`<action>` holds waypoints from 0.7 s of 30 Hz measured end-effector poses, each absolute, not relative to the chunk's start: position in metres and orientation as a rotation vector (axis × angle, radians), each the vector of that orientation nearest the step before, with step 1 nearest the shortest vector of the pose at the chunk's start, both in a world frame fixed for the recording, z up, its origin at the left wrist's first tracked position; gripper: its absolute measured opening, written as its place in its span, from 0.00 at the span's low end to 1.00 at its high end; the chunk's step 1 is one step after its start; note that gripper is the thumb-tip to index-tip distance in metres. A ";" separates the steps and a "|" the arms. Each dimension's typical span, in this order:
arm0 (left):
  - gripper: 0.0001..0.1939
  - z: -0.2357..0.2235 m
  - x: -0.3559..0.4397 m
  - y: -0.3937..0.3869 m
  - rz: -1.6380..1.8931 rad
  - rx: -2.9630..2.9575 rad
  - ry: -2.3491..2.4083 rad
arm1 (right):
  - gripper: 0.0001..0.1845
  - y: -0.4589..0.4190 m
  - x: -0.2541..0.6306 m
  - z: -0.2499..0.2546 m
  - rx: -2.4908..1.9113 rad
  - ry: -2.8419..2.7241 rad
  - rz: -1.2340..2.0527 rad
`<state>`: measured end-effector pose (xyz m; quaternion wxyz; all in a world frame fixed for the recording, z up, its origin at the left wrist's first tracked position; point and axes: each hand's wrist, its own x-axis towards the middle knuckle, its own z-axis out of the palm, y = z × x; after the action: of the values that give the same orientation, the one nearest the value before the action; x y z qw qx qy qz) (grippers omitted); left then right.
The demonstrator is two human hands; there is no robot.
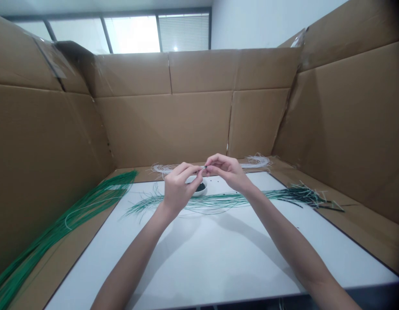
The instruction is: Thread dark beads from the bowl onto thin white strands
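My left hand (pixel 179 187) and my right hand (pixel 227 172) meet above the far part of the white board, both with thumb and fingers pinched. Between their fingertips shows a tiny piece (pixel 205 167), pale with a dark end; its kind is too small to make out. Just below and partly behind my left hand is a small white bowl (pixel 204 192) holding small dark bits (pixel 201 187). A bundle of thin green wires (pixel 225 199) lies across the board beneath my hands, its right-hand ends (pixel 301 194) dark and spread out.
A long green wire bundle (pixel 73 211) lies along the left side. White wires (pixel 255 162) lie at the back. The white board (pixel 199 262) rests on cardboard, with tall cardboard walls (pixel 196 125) at the back, left and right. A few dark specks dot the board.
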<state>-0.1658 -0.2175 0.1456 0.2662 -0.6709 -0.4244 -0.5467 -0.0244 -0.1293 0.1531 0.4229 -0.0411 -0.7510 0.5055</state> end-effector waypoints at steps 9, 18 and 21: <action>0.03 0.146 -0.167 -0.217 -1.420 -1.811 -1.130 | 0.08 -0.130 -0.024 0.153 -0.092 -1.881 1.266; 0.05 0.144 -0.167 -0.217 -1.409 -1.820 -1.192 | 0.09 -0.132 -0.024 0.152 -0.152 -1.932 1.152; 0.06 0.144 -0.167 -0.217 -1.421 -1.841 -1.204 | 0.09 -0.136 -0.023 0.154 -0.196 -1.967 1.082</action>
<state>-0.1670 -0.2174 0.1443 0.2583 -0.6792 -0.4442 -0.5240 -0.0235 -0.1358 0.1536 0.4299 -0.0784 -0.7881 0.4335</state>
